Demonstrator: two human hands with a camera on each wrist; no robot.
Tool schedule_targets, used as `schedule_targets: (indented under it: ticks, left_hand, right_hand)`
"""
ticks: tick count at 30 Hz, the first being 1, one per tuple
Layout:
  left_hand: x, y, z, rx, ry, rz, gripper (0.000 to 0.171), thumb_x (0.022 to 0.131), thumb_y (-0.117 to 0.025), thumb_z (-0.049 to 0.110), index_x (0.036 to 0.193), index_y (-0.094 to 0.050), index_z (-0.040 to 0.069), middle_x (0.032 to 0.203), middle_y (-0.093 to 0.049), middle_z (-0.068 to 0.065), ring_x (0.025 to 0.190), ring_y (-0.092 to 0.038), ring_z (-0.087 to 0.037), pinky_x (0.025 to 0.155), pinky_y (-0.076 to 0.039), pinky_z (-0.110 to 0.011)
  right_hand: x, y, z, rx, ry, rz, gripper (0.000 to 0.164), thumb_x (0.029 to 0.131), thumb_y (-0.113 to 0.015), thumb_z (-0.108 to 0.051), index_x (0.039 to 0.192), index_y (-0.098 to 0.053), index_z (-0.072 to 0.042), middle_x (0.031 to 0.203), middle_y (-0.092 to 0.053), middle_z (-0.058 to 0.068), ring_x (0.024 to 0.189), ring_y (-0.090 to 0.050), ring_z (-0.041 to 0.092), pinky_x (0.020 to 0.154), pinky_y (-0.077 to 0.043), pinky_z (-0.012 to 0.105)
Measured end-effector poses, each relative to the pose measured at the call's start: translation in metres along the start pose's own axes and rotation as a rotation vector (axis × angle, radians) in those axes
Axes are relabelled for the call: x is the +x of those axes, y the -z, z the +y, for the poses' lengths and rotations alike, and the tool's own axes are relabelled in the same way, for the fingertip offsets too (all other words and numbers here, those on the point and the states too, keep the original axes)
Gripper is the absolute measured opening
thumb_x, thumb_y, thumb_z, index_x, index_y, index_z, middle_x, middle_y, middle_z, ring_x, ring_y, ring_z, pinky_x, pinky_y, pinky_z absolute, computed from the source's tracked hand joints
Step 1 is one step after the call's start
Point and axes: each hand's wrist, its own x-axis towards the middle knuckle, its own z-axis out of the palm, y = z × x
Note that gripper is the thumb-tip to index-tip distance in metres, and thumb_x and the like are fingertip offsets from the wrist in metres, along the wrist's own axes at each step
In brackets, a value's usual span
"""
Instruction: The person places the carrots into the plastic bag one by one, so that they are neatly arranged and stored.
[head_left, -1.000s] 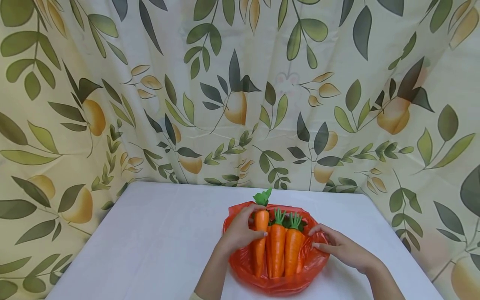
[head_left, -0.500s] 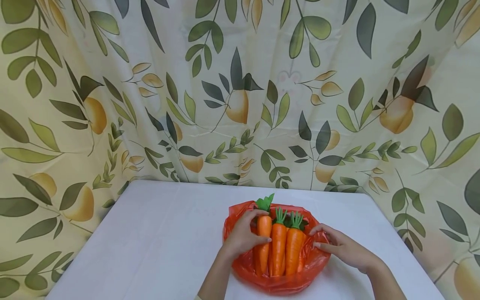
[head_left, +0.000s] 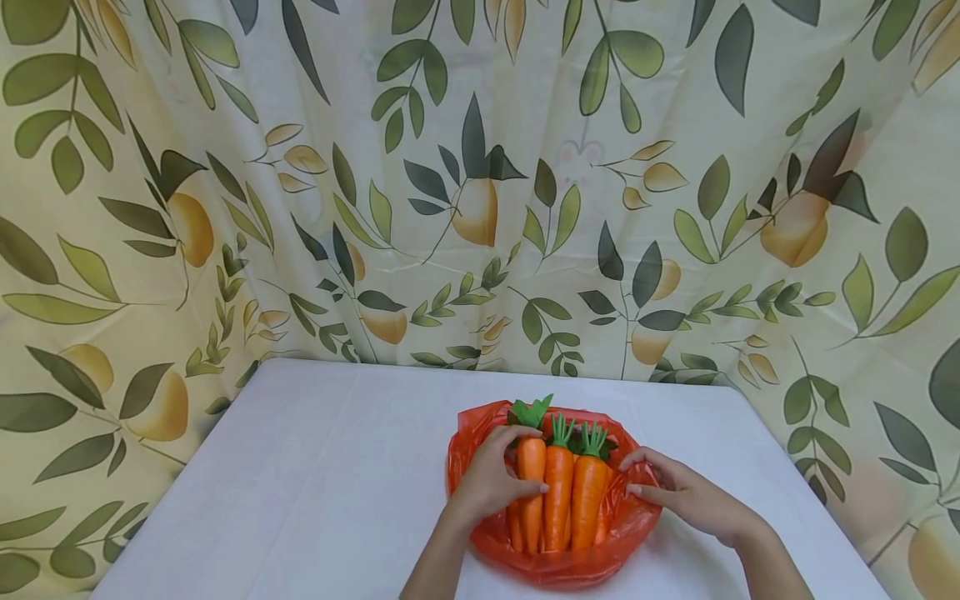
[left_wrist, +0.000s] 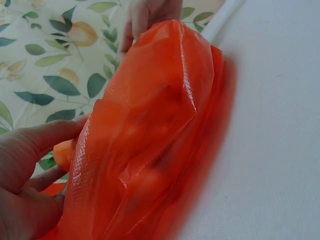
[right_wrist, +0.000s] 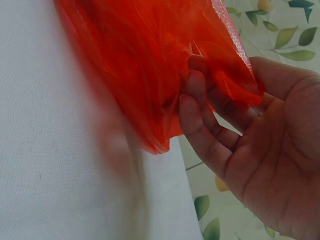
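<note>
Carrots (head_left: 558, 492) lengthwise, tops toward curtain (head_left: 480, 183)

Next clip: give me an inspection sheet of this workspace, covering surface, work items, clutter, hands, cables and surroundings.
Surface: white table, plain top.
Work items: orange plastic bag lies open on the table; three toy carrots with green tops lie side by side in it, left carrot, middle carrot, right carrot.
Clutter: nothing seen.
Hands: left hand has its grip around the left carrot; right hand pinches the bag's right edge, fingers against the plastic.
Cables: nothing seen.
Surroundings: curtain printed with leaves and fruit hangs behind and beside the table.
</note>
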Motion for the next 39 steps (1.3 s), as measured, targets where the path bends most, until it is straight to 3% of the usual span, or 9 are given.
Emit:
schedule_targets:
  ticks: [6, 13, 21, 39]
  left_hand:
    - [-0.0012, -0.0003, -0.0019, 0.011, -0.023, 0.01, 0.06, 0.076, -0.094, 0.011, 0.129, -0.068, 0.019, 0.127, -0.053, 0.003, 0.105, -0.053, -0.02, 0.081, -0.053, -0.029]
    - [-0.002, 0.0008, -0.0016, 0.012, -0.002, 0.002, 0.06, 0.077, -0.093, 0.01, 0.131, -0.067, 0.017, 0.125, -0.052, 0.002, 0.099, -0.054, -0.018, 0.075, -0.053, -0.026]
    - [-0.0021, 0.002, -0.0007, 0.032, 0.028, -0.013, 0.059, 0.079, -0.092, 0.011, 0.132, -0.067, 0.019, 0.124, -0.053, 0.004, 0.104, -0.054, -0.02, 0.08, -0.053, -0.028]
    - [-0.0028, 0.0027, -0.0021, 0.066, 0.023, -0.007, 0.058, 0.078, -0.093, 0.014, 0.129, -0.067, 0.02, 0.121, -0.054, 0.006, 0.114, -0.055, -0.023, 0.095, -0.054, -0.041]
  right_hand:
    - [-0.0001, 0.0006, -0.0001, -0.007, -0.002, -0.001, 0.034, 0.103, -0.064, -0.019, 0.134, -0.055, -0.008, 0.147, -0.046, 0.023, 0.123, -0.048, 0.037, 0.092, -0.056, 0.037]
    - [-0.0009, 0.0006, 0.0003, -0.016, -0.01, 0.001, 0.034, 0.103, -0.065, -0.02, 0.133, -0.055, -0.008, 0.147, -0.046, 0.022, 0.124, -0.048, 0.037, 0.093, -0.056, 0.039]
    - [-0.0011, 0.0007, 0.0005, -0.002, 0.002, -0.003, 0.033, 0.104, -0.063, -0.019, 0.133, -0.055, -0.007, 0.145, -0.047, 0.023, 0.12, -0.05, 0.036, 0.091, -0.056, 0.036]
    - [-0.0011, 0.0008, -0.0021, -0.021, 0.007, 0.008, 0.033, 0.103, -0.064, -0.02, 0.133, -0.055, -0.008, 0.147, -0.046, 0.023, 0.124, -0.047, 0.038, 0.092, -0.056, 0.037]
